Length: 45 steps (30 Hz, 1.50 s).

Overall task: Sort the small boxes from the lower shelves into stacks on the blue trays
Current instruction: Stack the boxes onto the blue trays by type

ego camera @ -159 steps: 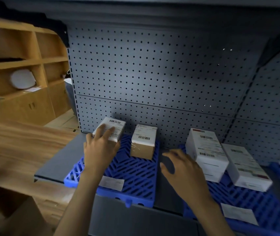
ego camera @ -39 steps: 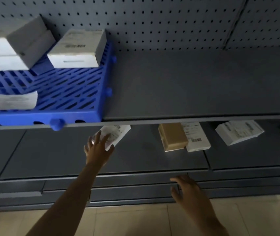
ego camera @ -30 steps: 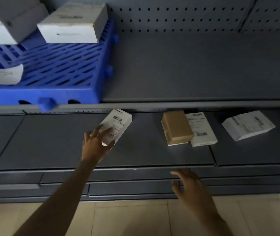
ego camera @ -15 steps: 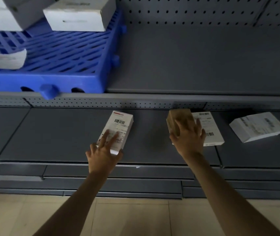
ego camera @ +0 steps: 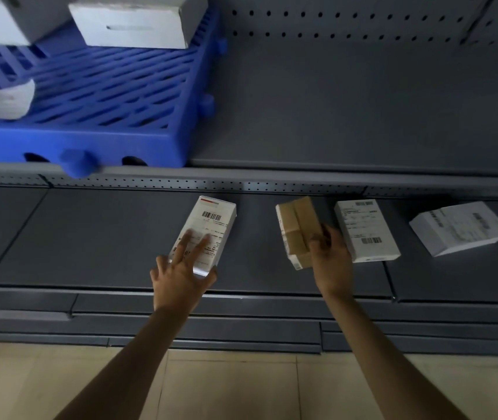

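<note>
Hiding white box (ego camera: 216, 221) end, left hand (ego camera: 181, 283), brown box (ego camera: 296, 225), right hand (ego camera: 331, 259)

Blue tray (ego camera: 120, 95) and its white boxes (ego camera: 132, 25) partly out of frame top left; label (ego camera: 463, 222) on far-right box (ego camera: 435, 236) illegibly blurred.

Dim, flat light; lower shelf (ego camera: 96, 237) shadowed; blue tray (ego camera: 138, 137) motion-blurred; wide-angle bending at edges.
</note>
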### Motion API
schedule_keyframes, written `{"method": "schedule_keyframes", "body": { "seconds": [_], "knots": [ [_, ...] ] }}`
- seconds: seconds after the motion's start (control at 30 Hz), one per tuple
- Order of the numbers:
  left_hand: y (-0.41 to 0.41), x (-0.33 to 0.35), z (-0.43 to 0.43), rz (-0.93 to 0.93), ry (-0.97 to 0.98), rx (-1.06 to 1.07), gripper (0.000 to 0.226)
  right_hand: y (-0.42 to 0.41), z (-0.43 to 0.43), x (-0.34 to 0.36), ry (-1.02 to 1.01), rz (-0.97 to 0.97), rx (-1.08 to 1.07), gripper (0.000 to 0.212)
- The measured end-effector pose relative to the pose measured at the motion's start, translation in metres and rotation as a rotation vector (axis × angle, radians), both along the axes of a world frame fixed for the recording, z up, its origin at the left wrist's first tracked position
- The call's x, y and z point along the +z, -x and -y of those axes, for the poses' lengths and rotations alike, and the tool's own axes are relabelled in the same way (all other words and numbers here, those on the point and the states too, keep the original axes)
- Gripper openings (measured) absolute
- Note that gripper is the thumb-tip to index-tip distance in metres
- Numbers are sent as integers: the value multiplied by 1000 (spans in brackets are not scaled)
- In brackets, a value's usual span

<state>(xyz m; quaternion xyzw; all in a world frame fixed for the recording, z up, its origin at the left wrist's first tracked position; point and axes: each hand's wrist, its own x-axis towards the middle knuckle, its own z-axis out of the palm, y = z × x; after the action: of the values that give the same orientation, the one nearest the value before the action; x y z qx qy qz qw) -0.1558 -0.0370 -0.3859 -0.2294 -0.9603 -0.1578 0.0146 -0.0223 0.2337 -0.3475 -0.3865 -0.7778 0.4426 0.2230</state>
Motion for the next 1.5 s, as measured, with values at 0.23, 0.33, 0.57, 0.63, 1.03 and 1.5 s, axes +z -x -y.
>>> {"method": "schedule_keyframes", "body": {
  "seconds": [0.23,0.33,0.57,0.63,1.03,1.5],
  "knots": [
    [-2,1,-1,1,-6,14,89,-7,-1,-9,-572,50,-36,38],
    [-2,1,-2,-2,-10,23,88,-2,4,-7,-619,249,78,64],
    [-2,1,-2,-3,-13,20,89,-3,-1,-12,-39,-145,50,63],
    [-3,1,-2,-7,-18,24,89,-11,6,-10,26,-151,66,58],
    [-2,-5,-7,-48,-90,46,85,-25,11,-17,-626,334,127,66],
    [-34,35,50,-170,-393,-56,77,-74,71,62,-628,34,117,68]
  ]
}}
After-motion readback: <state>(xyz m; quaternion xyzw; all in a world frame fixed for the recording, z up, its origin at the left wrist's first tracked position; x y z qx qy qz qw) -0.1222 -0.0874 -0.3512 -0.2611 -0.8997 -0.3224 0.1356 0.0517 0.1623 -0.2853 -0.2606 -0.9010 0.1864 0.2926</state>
